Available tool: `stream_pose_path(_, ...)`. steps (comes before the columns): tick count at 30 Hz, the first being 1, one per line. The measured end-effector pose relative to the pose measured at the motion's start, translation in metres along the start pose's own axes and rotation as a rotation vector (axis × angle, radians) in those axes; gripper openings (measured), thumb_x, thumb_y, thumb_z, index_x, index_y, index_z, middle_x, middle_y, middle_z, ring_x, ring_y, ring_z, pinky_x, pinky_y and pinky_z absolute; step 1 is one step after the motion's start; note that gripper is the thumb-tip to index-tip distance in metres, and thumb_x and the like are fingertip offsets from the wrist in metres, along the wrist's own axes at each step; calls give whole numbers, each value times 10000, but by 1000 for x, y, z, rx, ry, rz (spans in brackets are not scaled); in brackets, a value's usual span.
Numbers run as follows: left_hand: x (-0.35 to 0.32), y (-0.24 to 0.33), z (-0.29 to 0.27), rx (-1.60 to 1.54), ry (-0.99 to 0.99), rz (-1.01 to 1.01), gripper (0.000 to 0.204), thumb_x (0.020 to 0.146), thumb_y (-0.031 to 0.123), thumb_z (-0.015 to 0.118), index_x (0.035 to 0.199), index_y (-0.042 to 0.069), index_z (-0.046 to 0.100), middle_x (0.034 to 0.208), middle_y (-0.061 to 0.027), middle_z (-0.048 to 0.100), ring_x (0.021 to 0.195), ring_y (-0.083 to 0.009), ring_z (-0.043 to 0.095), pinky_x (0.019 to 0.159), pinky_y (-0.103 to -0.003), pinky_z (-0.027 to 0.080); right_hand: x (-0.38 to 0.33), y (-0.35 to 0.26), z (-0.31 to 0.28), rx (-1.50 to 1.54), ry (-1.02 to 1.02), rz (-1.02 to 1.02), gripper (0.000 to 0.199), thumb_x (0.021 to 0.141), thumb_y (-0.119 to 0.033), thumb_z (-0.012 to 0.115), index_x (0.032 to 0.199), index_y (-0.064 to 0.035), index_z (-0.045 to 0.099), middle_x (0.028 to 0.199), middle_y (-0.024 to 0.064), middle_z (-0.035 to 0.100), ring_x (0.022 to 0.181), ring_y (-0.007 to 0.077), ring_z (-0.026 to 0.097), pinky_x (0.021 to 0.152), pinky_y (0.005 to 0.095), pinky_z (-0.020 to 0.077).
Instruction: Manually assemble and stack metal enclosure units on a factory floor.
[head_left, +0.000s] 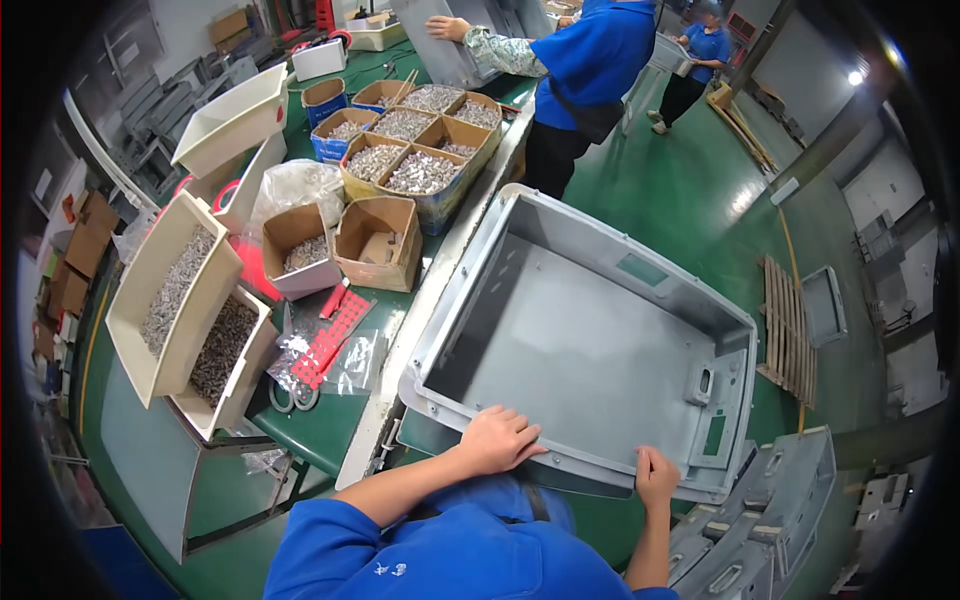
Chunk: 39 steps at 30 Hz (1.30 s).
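Note:
A large grey rectangular metal casing (575,330) lies open side up in front of me, tilted, its left edge by the workbench. Several small studs line its rim, and cut-outs show in its far and right walls. My left hand (500,440) rests over the near rim with its fingers bent round the edge. Further right, my right hand (656,474) is closed on the same near rim, its thumb up. The undersides of both grips are hidden behind the rim.
On the green workbench (335,425) at left stand cardboard boxes (378,240) and cream bins (150,300) of small metal parts, with scissors (295,396) nearby. A co-worker (595,70) handles another casing beyond. More grey casings (760,520) are stacked at lower right, near a wooden pallet (785,335).

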<state>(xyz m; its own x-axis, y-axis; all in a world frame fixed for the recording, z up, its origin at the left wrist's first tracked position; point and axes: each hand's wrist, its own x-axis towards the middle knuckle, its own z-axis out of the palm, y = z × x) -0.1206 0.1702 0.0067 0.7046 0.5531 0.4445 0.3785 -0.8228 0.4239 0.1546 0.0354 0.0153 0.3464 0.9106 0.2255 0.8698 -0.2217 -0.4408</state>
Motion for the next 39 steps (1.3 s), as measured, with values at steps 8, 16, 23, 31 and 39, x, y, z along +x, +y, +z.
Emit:
stream_pose_path(8, 8, 5, -8, -24, -67, -51, 281, 744, 390, 610, 728, 111, 586, 563, -37, 471, 539, -217, 492, 498, -328, 387, 1, 5, -3, 71, -18, -52, 103, 770, -117, 538, 772, -55, 620, 551, 102, 527, 461, 210, 504, 462, 298, 379)
stream_pose_path(16, 11, 10, -1, -33, -44, -84, 328, 745, 413, 603, 613, 115, 574, 507, -45, 476, 480, -222, 508, 452, -327, 386, 5, 7, -5, 76, -33, 71, 56, 741, -118, 549, 767, -98, 595, 576, 51, 551, 542, 240, 548, 500, 332, 415)
stream_pose_path(23, 7, 31, 11, -27, -78, -137, 260, 748, 410, 607, 712, 153, 623, 531, -8, 482, 494, -195, 511, 464, -301, 402, 4, 15, -25, 2, -264, 237, 215, 808, -238, 549, 975, -109, 591, 769, 154, 609, 714, 324, 583, 642, 400, 453)
stream_pose_path(31, 8, 29, 6, 7, -30, -63, 267, 754, 404, 603, 806, 145, 637, 598, 15, 516, 532, -161, 517, 460, -271, 409, 18, -11, -15, 76, -289, -62, 211, 831, -243, 498, 959, -108, 598, 774, 170, 601, 719, 368, 568, 643, 436, 453)
stream_pose_path(39, 8, 31, 3, -75, -8, -84, 275, 784, 360, 588, 871, 102, 623, 670, -1, 560, 592, -170, 538, 527, -275, 441, 24, -32, -12, 57, -362, 50, 213, 833, -248, 483, 966, -127, 596, 809, 161, 605, 770, 358, 571, 687, 447, 452)
